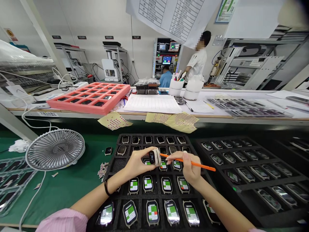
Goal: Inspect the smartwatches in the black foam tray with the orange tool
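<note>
My left hand (138, 160) grips a smartwatch body (154, 157) without a strap, its dark screen turned to the left and its pale side to the right. Between the fingers of my right hand (189, 166) is a thin orange stick-like tool (202, 165). The tool's left tip meets or comes very near the watch's side; I cannot tell whether it touches. Both hands are above a black foam tray (142, 222) with several more watch bodies in its compartments. Many of those, like one watch (152, 212) near the front, show green and white screens.
A second black tray (217, 174) of watches lies to the right. On the left are a round grey fan (60, 149), a lone watch (108, 150) and paper scraps (103, 170). A shelf behind carries a pink foam tray (106, 106) and papers (152, 103). Two people are farther back.
</note>
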`<state>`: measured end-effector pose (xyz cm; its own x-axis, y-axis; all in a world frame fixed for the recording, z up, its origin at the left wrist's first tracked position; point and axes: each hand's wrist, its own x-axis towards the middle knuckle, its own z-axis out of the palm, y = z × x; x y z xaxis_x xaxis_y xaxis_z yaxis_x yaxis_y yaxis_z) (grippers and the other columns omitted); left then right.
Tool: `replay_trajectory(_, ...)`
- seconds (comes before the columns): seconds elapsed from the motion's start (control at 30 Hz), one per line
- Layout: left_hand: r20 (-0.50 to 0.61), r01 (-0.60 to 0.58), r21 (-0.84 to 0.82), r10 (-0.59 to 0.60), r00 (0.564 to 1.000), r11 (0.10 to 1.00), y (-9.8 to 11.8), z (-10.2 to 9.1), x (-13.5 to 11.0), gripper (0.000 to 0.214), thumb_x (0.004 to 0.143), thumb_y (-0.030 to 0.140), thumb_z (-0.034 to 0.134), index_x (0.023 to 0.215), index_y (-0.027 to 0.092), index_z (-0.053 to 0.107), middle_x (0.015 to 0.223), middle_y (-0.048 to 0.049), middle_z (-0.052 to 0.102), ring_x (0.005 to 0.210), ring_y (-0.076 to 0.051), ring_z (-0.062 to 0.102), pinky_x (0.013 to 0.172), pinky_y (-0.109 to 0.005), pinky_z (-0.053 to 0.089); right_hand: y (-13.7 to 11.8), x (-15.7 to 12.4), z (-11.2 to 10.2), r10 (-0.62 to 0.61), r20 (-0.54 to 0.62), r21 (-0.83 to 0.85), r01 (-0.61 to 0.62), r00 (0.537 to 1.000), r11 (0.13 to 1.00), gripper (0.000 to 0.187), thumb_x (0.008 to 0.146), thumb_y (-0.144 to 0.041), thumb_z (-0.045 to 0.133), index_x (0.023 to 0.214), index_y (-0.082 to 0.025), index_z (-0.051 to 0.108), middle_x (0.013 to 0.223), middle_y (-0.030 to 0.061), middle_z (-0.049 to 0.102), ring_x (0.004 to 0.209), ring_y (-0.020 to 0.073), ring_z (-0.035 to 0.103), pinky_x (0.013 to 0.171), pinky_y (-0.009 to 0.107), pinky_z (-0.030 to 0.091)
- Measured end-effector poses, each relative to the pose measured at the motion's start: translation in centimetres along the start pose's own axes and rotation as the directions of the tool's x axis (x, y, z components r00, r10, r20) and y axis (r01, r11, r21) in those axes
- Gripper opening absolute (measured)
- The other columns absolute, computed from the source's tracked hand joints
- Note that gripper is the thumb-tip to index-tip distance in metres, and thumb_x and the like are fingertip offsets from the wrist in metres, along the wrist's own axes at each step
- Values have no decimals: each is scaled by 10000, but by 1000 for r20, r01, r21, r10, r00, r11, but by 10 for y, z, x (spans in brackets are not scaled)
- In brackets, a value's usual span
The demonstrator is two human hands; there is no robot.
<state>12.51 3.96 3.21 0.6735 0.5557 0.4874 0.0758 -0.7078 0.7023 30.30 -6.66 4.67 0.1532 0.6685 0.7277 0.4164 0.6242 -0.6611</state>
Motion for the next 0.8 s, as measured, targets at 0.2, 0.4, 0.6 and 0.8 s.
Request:
replay_trajectory(0.2,-4,-15,-14,15,1000,1000,4,-1,3,530,615,115,699,1136,170,621,1035,-29,727,868,-202,702,812,-278,562,-3,2,1,15,25,46,-16,1000,999,455,969,-251,300,838,-196,733,659,41,718,622,181,684,604,327,556)
replay_trajectory(0.4,-6,-26,-3,26,1000,1000,2,1,2,536,615,104,687,1143,165,617,1061,-35,720,891,-206,699,820,-272,554,-3,2,4,-1,40,24,0,999,1000,454,973,-235,289,855,-190,725,644,36,712,613,168,680,613,314,554)
replay_trajectory(0.6,0,16,5,-16,1000,1000,2,1,3,521,632,131,704,1143,184,616,1035,-26,726,872,-205,700,813,-286,557,0,3,0,-11,61,-14,12,998,1000,452,976,-280,283,886,-193,717,689,35,732,618,171,690,620,313,556)
replay_trajectory(0.8,-41,15,106,-11,999,994,2,2,8,460,675,188,731,1119,177,612,1081,-75,694,970,-230,657,872,-353,533,6,10,0,253,-20,39,-252,967,967,303,949,-372,397,820,-210,619,878,67,739,875,220,694,824,390,527)
